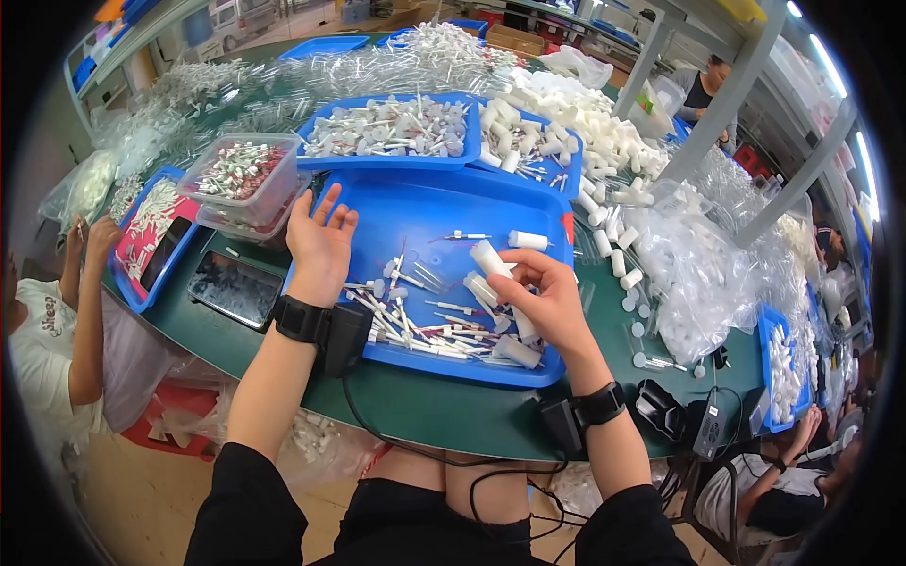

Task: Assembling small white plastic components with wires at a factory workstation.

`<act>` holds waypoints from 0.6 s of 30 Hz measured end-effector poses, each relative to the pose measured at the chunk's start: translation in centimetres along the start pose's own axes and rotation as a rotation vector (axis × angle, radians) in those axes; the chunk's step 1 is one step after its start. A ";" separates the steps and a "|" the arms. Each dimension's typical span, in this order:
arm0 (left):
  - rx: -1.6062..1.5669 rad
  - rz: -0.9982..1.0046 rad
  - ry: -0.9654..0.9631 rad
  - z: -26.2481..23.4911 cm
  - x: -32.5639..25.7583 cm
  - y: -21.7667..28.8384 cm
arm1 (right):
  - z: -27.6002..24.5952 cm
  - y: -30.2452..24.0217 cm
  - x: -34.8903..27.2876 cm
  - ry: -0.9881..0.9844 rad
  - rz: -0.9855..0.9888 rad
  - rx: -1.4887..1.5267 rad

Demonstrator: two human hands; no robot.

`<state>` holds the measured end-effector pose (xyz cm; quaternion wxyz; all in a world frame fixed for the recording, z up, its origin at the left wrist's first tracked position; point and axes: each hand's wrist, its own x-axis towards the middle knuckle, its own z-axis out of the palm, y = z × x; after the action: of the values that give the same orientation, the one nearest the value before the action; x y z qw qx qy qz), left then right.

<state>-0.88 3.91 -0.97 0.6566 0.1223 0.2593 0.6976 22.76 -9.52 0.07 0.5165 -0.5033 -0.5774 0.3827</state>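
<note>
Over the near blue tray, my right hand pinches a white plastic cylinder between thumb and fingers, tilted up to the left. My left hand is raised at the tray's left edge, palm up with fingers apart and nothing in it. Below the hands, thin white sticks with red ends lie scattered in the tray. More white cylinders rest at its right side, one at the back and another near the front edge. Clear thin tubes lie mid-tray.
Behind stands a blue tray of white capped pieces. To the left are a clear box of red-and-white parts and a phone. Loose white cylinders and a clear plastic bag lie right. Cables cross my lap. Other people sit at both sides.
</note>
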 end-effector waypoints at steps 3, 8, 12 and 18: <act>-0.055 -0.015 -0.011 0.6 -0.5 -0.1 | -0.2 0.0 -0.1 0.001 -0.004 0.000; -0.048 0.010 0.024 0.0 0.3 -0.1 | -0.2 0.0 0.0 -0.005 -0.003 -0.006; -0.017 0.053 0.029 -0.3 0.7 -0.2 | -0.2 0.1 0.0 -0.001 -0.011 -0.016; -0.014 0.064 0.062 -0.2 0.6 -0.4 | -0.3 0.3 0.0 0.000 -0.011 -0.023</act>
<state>-0.70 4.43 -1.48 0.6264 0.1040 0.2707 0.7235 23.11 -9.47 -0.19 0.5127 -0.5062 -0.5845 0.3731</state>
